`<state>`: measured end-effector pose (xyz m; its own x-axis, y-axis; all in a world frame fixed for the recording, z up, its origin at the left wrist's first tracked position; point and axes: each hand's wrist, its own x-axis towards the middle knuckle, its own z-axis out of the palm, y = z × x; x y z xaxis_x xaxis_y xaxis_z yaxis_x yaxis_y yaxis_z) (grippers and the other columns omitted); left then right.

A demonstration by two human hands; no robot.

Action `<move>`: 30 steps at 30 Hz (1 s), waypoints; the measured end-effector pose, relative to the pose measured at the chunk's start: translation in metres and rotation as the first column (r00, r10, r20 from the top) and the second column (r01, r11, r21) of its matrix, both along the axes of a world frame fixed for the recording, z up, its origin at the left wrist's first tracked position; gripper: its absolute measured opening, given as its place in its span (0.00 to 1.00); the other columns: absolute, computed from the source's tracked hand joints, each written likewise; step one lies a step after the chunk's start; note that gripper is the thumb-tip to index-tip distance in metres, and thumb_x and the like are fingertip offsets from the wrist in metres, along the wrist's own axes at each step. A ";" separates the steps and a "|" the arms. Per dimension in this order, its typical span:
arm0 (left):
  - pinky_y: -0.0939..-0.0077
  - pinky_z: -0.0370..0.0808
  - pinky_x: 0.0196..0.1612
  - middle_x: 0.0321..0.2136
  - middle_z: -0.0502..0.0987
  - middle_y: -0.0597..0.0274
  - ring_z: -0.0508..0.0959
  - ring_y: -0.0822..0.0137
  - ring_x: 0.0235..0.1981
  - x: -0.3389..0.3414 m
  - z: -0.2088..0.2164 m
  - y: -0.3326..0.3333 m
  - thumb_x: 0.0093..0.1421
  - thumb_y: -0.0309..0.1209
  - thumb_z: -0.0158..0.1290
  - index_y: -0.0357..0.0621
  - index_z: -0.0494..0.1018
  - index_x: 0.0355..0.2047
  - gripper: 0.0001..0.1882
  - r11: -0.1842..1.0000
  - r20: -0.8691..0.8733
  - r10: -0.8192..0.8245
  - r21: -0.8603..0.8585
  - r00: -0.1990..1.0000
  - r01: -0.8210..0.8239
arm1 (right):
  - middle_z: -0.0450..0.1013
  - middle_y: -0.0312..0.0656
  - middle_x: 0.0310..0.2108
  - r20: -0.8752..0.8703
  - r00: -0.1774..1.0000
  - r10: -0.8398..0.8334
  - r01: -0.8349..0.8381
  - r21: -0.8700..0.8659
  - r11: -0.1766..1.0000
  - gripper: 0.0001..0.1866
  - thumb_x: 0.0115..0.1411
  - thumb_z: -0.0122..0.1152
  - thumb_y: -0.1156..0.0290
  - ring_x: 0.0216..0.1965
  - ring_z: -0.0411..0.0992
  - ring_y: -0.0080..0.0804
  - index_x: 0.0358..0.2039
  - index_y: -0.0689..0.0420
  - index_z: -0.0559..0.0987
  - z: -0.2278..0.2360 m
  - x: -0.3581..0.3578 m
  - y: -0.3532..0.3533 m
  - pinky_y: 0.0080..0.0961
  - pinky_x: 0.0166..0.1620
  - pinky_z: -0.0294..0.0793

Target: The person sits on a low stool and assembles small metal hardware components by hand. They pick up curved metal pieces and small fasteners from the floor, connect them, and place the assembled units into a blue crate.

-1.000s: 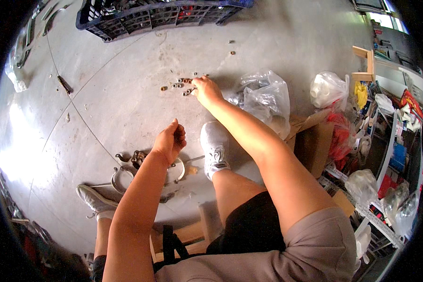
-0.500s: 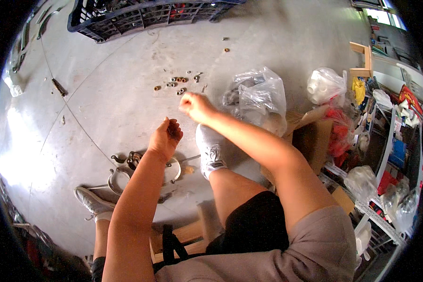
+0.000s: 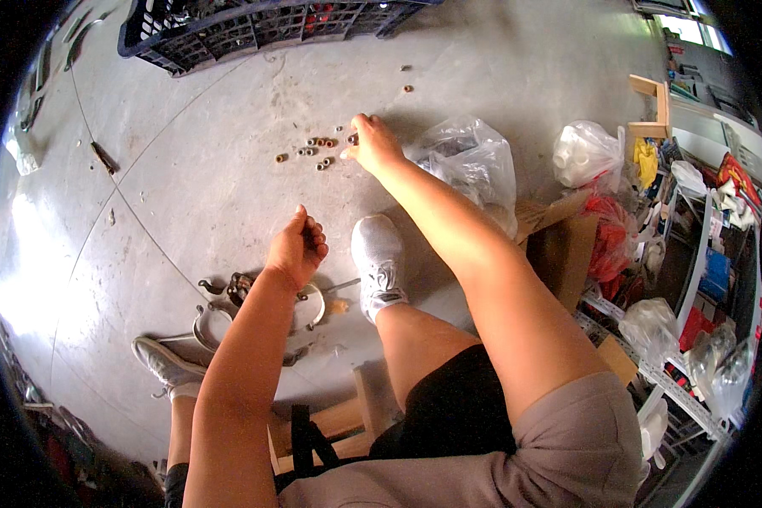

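Note:
Several small, short metal sleeves [image 3: 326, 143], some grey and some rusty orange, lie loosely grouped on the concrete floor. My right hand [image 3: 376, 146] reaches to the right side of this group. Its thumb and forefinger stand apart around one small dark metal sleeve [image 3: 353, 140], without visibly closing on it. Nearer to me, my left hand [image 3: 299, 248] hovers above the floor with its fingers curled in toward the palm. Something dark shows in the palm, too shaded to name.
A clear plastic bag [image 3: 474, 165] stands right of my right hand, beside an open cardboard box [image 3: 559, 254]. A dark plastic crate [image 3: 262, 38] sits at the far side. Curved metal clamps [image 3: 214, 326] lie below my left forearm. Cluttered shelving [image 3: 686, 389] lines the right.
My right hand has moved away from my left hand, forward and right, to the metal sleeves, and its fingers have spread. The left hand's fingers have curled in further.

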<state>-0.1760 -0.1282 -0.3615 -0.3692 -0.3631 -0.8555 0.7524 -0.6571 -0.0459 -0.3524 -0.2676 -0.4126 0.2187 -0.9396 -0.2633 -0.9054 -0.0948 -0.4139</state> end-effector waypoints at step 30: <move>0.79 0.66 0.23 0.16 0.64 0.68 0.64 0.72 0.19 0.001 0.004 0.000 0.61 0.43 0.42 0.47 0.63 0.19 0.18 0.999 0.064 -0.036 -0.010 0.997 0.037 | 0.71 0.47 0.27 0.003 1.000 -0.022 0.021 0.085 0.996 0.10 0.43 0.63 0.68 0.33 0.70 0.45 0.25 0.57 0.73 -0.004 -0.014 -0.001 0.36 0.37 0.69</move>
